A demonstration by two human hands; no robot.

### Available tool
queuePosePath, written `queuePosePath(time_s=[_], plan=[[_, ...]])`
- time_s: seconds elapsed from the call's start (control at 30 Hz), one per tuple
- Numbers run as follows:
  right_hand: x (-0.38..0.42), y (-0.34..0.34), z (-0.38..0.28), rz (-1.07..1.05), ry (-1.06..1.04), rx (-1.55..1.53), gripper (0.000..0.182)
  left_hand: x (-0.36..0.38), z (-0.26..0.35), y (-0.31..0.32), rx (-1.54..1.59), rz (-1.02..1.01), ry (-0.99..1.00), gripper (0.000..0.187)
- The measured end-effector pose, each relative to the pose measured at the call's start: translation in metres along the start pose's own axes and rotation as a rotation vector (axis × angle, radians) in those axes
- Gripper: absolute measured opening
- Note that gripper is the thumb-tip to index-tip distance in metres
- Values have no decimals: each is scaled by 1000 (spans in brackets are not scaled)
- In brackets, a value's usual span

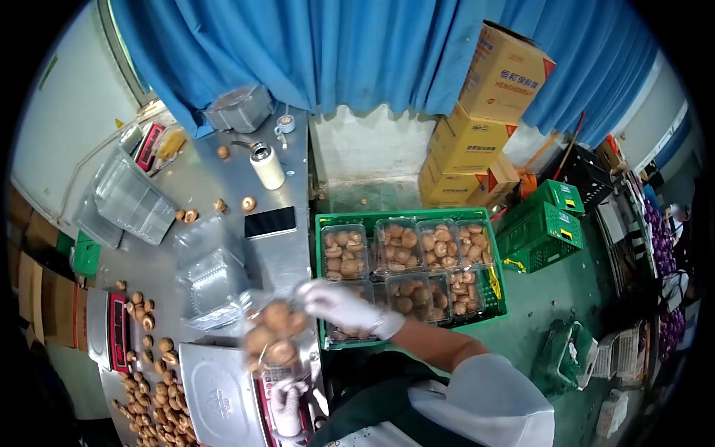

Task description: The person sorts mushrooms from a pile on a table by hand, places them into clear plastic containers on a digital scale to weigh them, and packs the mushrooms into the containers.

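Note:
A clear plastic tray of brown mushrooms (pixel 275 331), blurred by motion, is in the air over the scale's right edge. My right hand (pixel 339 305), in a white glove, is at the tray's right side with its fingertips blurred. Below the tray, my left hand (pixel 287 406), also gloved, is near the scale's keypad; its fingers look bent, but their hold is unclear. The silver scale plate (pixel 223 395) lies to the left. Beside the table, a green crate (pixel 411 217) holds several clear trays of mushrooms.
Loose mushrooms (pixel 156 402) lie at the lower left by a second scale (pixel 118 331). Empty clear trays (pixel 212 283), a black phone (pixel 270 222) and a cream bottle (pixel 268 167) stand on the metal table. Cardboard boxes (pixel 469 141) and green crates (pixel 540 231) stand beyond.

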State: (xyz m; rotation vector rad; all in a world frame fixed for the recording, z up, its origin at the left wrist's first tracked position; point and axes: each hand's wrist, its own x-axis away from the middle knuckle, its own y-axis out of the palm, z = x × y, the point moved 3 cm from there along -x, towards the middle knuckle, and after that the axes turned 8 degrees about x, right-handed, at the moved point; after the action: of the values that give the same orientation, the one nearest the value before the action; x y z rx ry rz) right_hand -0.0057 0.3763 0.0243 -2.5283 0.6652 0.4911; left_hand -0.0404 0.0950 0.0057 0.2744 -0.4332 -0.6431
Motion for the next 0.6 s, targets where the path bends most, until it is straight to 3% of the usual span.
queuePosePath(time_s=[0.07, 0.1, 0.17, 0.23, 0.3, 0.37, 0.43, 0.47, 0.5, 0.53, 0.57, 0.6], plan=[[14, -80, -10, 47, 353, -108, 8, -11, 2, 25, -112, -153, -75, 29], [24, -115, -11, 104, 461, 7, 9, -15, 3, 31, -134, -161, -62, 27], [60, -171, 15, 315, 468, 198, 9, -22, 1, 29, -136, -159, -67, 26], [88, -227, 3, 312, 499, 353, 10, -27, -6, 19, -42, -112, -35, 24], [141, -277, 38, 303, 515, 272, 11, -27, -12, 5, -18, -36, 15, 24], [170, -295, 35, 369, 855, 47, 15, -23, -9, 5, 4, 3, 16, 24], [195, -295, 54, 322, 1019, 65, 16, -17, -3, 17, 80, 80, 17, 23], [212, -289, 79, 333, 1083, -104, 17, -16, -1, 15, -31, 72, 56, 22], [217, -284, 96, 278, 1077, -43, 18, -16, 1, 14, -183, 79, 93, 22], [212, -278, 110, 185, 1176, 287, 12, -11, -6, 6, -207, 78, 102, 22], [211, -277, 136, 87, 762, 967, 11, -5, 3, 13, -123, 106, 79, 22], [168, -252, 130, 92, 616, 1090, 15, 1, 11, 21, -39, 135, 58, 22]])
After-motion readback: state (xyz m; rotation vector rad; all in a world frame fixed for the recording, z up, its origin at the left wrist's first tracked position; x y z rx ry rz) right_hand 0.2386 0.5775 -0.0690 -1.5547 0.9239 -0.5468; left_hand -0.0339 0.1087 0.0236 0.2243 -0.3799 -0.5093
